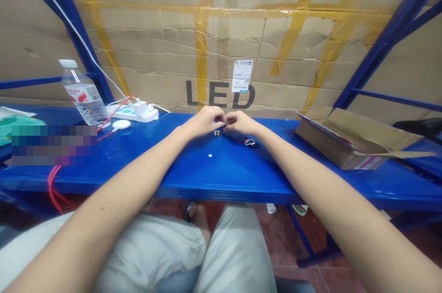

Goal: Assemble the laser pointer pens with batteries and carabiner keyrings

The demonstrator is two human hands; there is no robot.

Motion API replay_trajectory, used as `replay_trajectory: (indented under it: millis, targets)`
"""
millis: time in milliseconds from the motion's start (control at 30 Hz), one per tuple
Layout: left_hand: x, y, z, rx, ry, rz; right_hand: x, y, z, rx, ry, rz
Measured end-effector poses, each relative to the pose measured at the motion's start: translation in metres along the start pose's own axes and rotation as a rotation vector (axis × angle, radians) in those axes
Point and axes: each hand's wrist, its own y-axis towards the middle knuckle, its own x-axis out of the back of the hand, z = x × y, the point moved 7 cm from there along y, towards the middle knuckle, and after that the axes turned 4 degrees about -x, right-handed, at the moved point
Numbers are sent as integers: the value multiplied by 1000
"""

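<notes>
My left hand and my right hand meet over the blue tabletop. Their fingertips pinch a small dark, shiny metal piece between them; it is too small to name. Just below the left fingers sit several tiny gold-coloured metal pieces. Under my right wrist lie carabiner clips, silver and black, with a bit of dark red beside them. Closer to the front edge is a small white round spot or disc.
At the left stand a water bottle, a white power strip and a white round charger with red cables. An open cardboard box occupies the right. A large taped carton rises behind, between blue metal posts.
</notes>
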Motion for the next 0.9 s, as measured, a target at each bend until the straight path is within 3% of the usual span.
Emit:
replay_trajectory:
  millis: [233, 700, 900]
  targets:
    - [-5, 0, -3, -100, 18, -10, -3, 1, 2, 5, 74, 17]
    - [-4, -1, -7, -61, 24, 39, -1, -4, 4, -45, 131, -1]
    - [14, -2, 2, 31, 51, -17, 0, -3, 4, -65, 169, -26]
